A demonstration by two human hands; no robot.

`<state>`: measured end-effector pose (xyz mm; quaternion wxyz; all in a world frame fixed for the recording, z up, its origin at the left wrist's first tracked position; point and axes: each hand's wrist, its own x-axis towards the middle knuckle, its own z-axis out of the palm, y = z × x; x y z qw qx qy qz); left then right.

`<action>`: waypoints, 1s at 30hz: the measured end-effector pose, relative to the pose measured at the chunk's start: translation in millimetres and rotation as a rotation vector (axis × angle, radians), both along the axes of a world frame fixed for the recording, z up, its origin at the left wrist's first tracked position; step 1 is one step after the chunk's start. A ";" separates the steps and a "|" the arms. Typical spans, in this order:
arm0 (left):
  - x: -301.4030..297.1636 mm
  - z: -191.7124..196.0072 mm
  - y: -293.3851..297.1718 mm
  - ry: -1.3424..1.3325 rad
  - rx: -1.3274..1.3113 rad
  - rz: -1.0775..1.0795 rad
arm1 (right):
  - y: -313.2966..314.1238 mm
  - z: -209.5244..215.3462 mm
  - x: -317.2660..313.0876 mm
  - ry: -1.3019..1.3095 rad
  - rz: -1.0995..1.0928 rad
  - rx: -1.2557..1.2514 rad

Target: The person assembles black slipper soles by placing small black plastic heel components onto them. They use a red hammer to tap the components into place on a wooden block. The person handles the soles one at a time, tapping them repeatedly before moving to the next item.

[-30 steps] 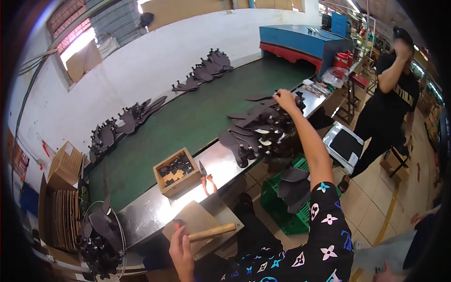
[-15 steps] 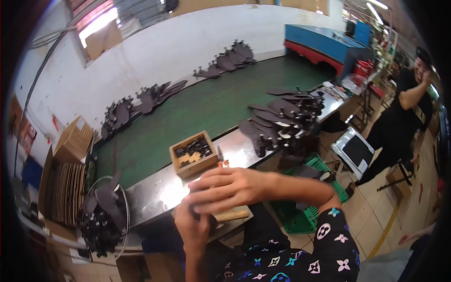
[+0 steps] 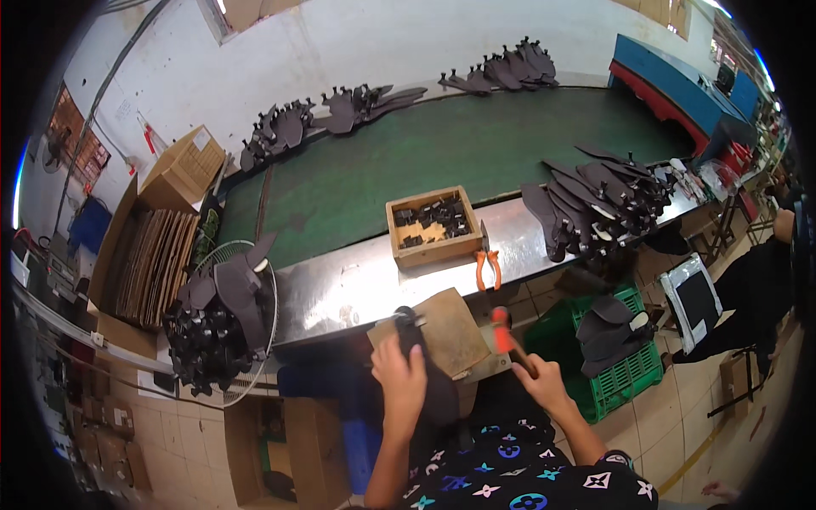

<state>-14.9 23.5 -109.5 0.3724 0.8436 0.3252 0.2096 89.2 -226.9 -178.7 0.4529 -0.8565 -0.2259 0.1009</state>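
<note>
My left hand (image 3: 399, 374) is closed around a dark shoe sole (image 3: 439, 396), whose heel end lies over a worn tan board (image 3: 455, 327). The rest of the sole slants down toward my lap. Motion blurs the heel end, so its details cannot be made out. My right hand (image 3: 546, 387) grips the handle of a hammer (image 3: 513, 346) with a red part near its head. The hammer is raised at the right side of the board, apart from the sole.
A wooden box (image 3: 398, 248) of small black pieces stands on the metal table edge (image 3: 323, 293), with orange-handled pliers (image 3: 488, 269) beside it. Soles pile at the right (image 3: 603, 200). A wire basket (image 3: 274, 319) stands left, a green crate (image 3: 633, 382) right. A person (image 3: 748, 276) is at far right.
My hands were together, the right over the left. Now they are apart: the right has moved right and taken up the hammer, while the left holds the sole at the board. The view has shifted.
</note>
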 end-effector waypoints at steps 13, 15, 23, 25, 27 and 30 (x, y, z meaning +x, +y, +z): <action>227.3 16.3 126.0 0.065 0.571 -0.321 | -43.3 -7.6 -6.5 0.071 -0.246 0.240; 263.2 -5.3 148.4 0.194 0.609 -0.410 | -40.3 -4.2 0.4 0.065 -0.226 0.267; 280.6 -14.9 157.2 0.009 0.141 -0.465 | -32.1 6.4 -0.9 0.060 -0.258 0.369; 265.1 -14.1 167.4 -0.012 0.044 -0.487 | -27.4 14.5 5.5 0.172 -0.231 0.376; 256.6 -3.9 154.3 0.021 0.128 -0.498 | -22.8 14.8 14.3 0.177 -0.218 0.424; 240.6 12.7 140.3 -0.018 0.139 -0.466 | -3.6 23.1 24.2 0.171 -0.206 0.540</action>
